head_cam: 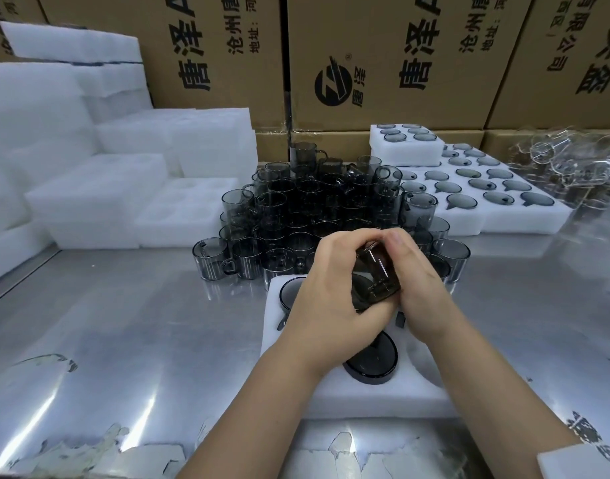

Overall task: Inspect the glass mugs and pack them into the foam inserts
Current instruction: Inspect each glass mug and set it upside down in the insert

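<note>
Both hands hold one smoky grey glass mug (376, 276) tilted above a white foam insert (362, 395) on the steel table. My left hand (322, 302) wraps its left side and my right hand (415, 285) its right side. In the insert, one mug (372, 361) sits in the near pocket and another (290, 293) in the far left pocket; my hands hide the other pockets. Behind the insert stands a dense pile of grey glass mugs (313, 209).
Stacks of bare white foam inserts (99, 191) fill the left. Filled foam inserts (483, 195) lie at the right back, with clear glass mugs (569, 164) beyond. Cardboard cartons (383, 63) wall off the rear. The steel table (106, 340) has peeling film at its near edge.
</note>
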